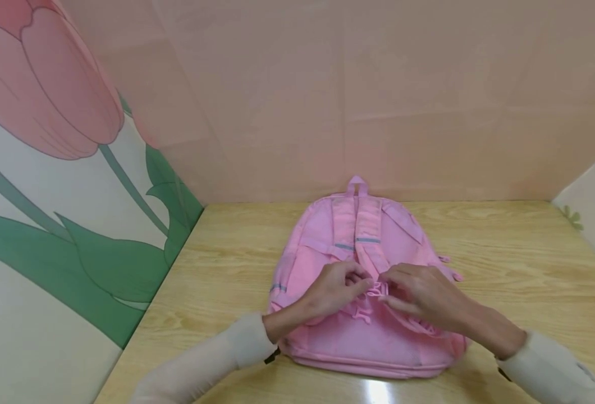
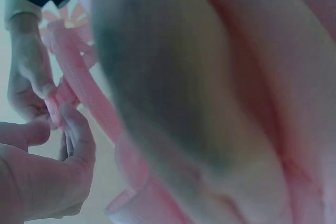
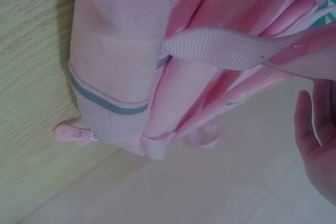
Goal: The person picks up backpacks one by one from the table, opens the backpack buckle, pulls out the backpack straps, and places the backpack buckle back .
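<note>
A pink backpack (image 1: 373, 348) lies on the table with its shoulder straps (image 1: 368, 221) facing up. Over its middle, my right hand (image 1: 426, 292) grips a small pink plastic buckle (image 1: 377, 289) between thumb and fingers. My left hand (image 1: 335, 286) meets it there, thumb and fingertips pinching the buckle's near end; the left wrist view shows these left fingers (image 2: 79, 135) bent against the pink buckle (image 2: 55, 106). Another pink buckle piece (image 1: 362, 315) hangs just below the hands. A twisted webbing strap (image 3: 220, 48) runs from the bag toward my right hand (image 3: 320, 150).
The wooden table (image 1: 216, 280) extends to both sides of the bag. Behind it rises a pinkish-beige covered wall (image 1: 277, 101), and a tulip-printed panel (image 1: 65, 168) borders the left. A pink zipper charm (image 3: 73, 133) hangs off the bag's side.
</note>
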`<state>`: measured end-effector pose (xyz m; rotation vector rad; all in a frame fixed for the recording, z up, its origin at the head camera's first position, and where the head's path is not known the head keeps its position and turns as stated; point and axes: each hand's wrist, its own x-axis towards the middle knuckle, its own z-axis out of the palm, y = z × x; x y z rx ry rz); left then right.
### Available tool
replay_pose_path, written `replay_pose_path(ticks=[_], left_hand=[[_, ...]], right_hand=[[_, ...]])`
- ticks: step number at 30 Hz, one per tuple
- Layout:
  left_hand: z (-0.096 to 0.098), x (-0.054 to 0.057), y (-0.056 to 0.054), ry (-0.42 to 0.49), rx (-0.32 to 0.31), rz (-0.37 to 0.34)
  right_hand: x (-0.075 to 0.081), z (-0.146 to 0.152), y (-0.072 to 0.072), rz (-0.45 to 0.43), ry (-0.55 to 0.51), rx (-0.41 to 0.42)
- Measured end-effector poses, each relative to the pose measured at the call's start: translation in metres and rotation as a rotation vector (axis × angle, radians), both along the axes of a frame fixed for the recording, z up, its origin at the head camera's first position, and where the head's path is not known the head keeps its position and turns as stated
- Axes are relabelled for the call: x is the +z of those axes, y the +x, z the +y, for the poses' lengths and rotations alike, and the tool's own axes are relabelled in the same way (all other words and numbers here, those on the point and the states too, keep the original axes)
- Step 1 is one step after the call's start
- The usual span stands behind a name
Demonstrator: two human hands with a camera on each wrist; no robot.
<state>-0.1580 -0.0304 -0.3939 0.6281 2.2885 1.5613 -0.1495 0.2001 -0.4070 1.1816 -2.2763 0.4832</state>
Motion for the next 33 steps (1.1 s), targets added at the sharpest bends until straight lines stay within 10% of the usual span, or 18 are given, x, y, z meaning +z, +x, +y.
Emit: replay_pose_path(ticks=[5,14,23,33], left_hand=[[0.003,-0.002,0.001,0.008,0.009,-0.013],[0.005,-0.003,0.002,0.157,0.047,-0.292],[0.009,-0.006,0.001,0.193,0.078,-0.397],[0.007,-0.005,0.0,0.262,0.054,-0.498]], right_hand=[[-0.001,-0.001,0.001,-0.001,0.001,0.009],[0.001,-0.001,0.004,-0.02,0.015,0.01],[0.003,-0.001,0.006,-0.09,0.006,0.029],[0.013,0.0,0.007,-0.417,-0.081,0.064]])
